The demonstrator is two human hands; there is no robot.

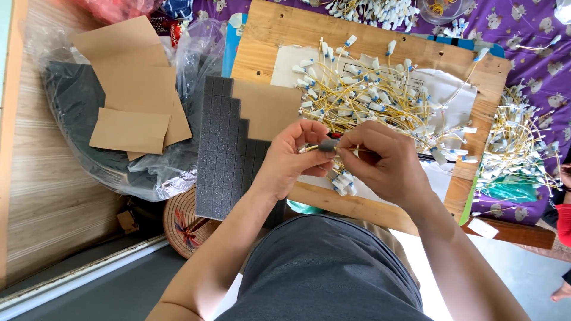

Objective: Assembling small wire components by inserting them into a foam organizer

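Foam piece (328,144), small and dark grey, is pinched between the fingertips of both hands above the near edge of the wooden board (267,30). Left hand (291,157) is closed on it from the left, thumb on top. Right hand (383,160) is closed on it from the right and also grips a yellow wire (309,148) running through the piece. Loose yellow wires with white connectors (369,95) lie heaped on the board just beyond the hands. Grey foam sheet (223,148), scored into squares, lies left of the left hand, partly under a brown card (264,107)
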